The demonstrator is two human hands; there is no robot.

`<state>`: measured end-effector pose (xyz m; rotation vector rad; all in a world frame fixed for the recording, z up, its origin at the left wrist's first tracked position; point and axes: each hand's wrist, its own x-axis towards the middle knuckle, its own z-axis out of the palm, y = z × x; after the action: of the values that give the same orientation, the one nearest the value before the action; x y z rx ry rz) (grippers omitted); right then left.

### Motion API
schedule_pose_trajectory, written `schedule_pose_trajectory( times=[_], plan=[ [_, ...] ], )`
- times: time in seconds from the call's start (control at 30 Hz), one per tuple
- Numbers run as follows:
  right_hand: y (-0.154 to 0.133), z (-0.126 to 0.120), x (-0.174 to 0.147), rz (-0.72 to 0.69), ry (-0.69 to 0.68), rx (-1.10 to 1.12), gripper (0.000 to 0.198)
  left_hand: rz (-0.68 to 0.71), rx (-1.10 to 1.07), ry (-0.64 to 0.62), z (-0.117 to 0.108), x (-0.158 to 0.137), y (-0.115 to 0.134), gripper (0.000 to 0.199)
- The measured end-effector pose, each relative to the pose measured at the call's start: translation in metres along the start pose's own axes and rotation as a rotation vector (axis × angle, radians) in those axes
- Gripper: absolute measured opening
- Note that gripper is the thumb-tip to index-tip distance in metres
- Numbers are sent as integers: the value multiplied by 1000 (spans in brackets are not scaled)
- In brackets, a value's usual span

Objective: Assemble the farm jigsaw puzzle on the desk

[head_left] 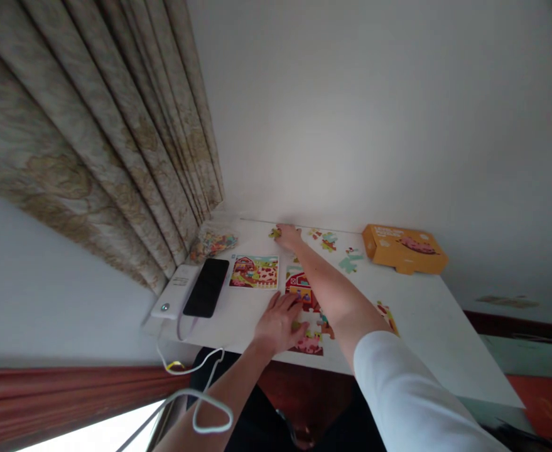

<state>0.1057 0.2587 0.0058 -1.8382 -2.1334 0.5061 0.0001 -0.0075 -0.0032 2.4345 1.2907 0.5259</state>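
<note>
My right hand (287, 236) reaches to the back edge of the white table, its fingers curled on a green jigsaw puzzle piece (274, 233). Nearer to me, my left hand (279, 323) lies with fingers apart over the left side of a partly joined puzzle (309, 344), which shows a red barn and a pink pig. My right forearm hides part of that puzzle. Left of it is a printed picture card (254, 272) with a farm scene. Loose pieces (328, 242) lie beyond my right forearm, with pale green ones (350, 262) closer to the box.
An orange box (404, 249) stands at the back right. On the left are a black phone (206, 288), a white power bank (176, 290) with a cable, and a clear bag of pieces (213, 242). A curtain (115, 125) hangs beside the table's left end; a wall runs behind.
</note>
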Motion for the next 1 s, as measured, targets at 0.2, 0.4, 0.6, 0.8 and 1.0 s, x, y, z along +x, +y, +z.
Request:
schedule_pose_trajectory(
  times=[0.2,0.4,0.6,0.8,1.0],
  plan=[
    [5,-12,-9,-41,42,160,37,5,15,-4,-1,3,0,42],
    [43,-31,-69,84,242,804,27,26,45,16,1,2,-2,40],
    [83,-54,-189,200,339,1259,59,80,71,61,7,3,-11,35],
    [105,-68,-301,383,427,1415,45,172,106,157,11,5,-12,29],
    [132,-67,-348,438,589,1428,51,229,98,180,29,17,44,26]
  ],
)
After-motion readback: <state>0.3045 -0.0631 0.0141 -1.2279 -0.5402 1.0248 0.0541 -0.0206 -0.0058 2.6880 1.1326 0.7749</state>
